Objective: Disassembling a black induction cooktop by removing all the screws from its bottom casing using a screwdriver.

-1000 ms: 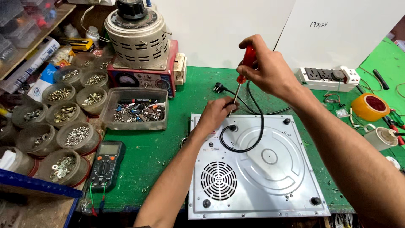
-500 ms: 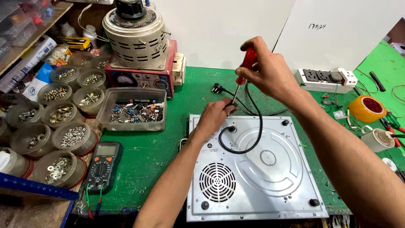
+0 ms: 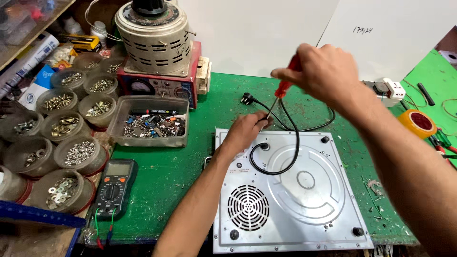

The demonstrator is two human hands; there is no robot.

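The right hand (image 3: 328,76) gripped a red-handled screwdriver (image 3: 281,95), its shaft slanting from one o'clock down to seven, tip at the top-left corner of the overturned induction cooktop (image 3: 290,190). The left hand (image 3: 245,131), nearer, had its fingers pinched around the tip there. The black power cord (image 3: 293,143) looped just at four o'clock; the multimeter (image 3: 113,185) lay well apart at eight.

Green bench (image 3: 166,176): upturned cooktop (image 3: 285,190), multimeter (image 3: 113,186), parts tray (image 3: 150,122), tape roll (image 3: 417,123).
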